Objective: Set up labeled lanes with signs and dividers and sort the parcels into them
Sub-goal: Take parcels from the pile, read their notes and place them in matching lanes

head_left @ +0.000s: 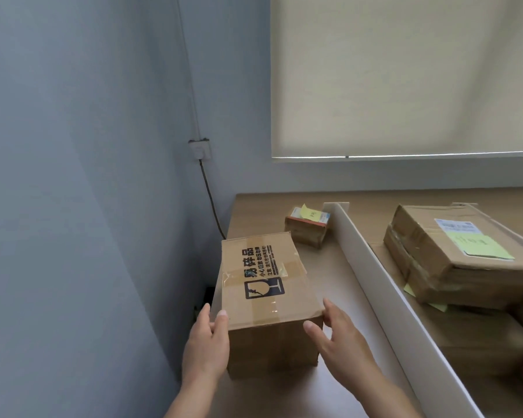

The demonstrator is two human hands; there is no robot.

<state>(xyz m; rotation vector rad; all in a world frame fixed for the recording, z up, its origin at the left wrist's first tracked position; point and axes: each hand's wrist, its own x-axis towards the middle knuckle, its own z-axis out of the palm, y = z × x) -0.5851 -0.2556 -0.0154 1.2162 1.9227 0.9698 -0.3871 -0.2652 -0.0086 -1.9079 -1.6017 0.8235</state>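
The left hand lay against the left side of the fragile-marked box, thumb up on the near top edge and fingers straight along the side wall. The right hand met the box's near right corner, thumb against the front face, fingers loosely spread at the right side; neither hand curled round the cardboard, so the box sat between two flat, open palms. It stood on the table at the left edge, close to the wall corner. Just right of the right hand ran a white divider, upright, stretching away from the hands. Beyond the box, in the same lane, lay a small parcel with a yellow note on top. Past the divider, well apart from the hands, a large taped parcel with a green note rested on other cartons.
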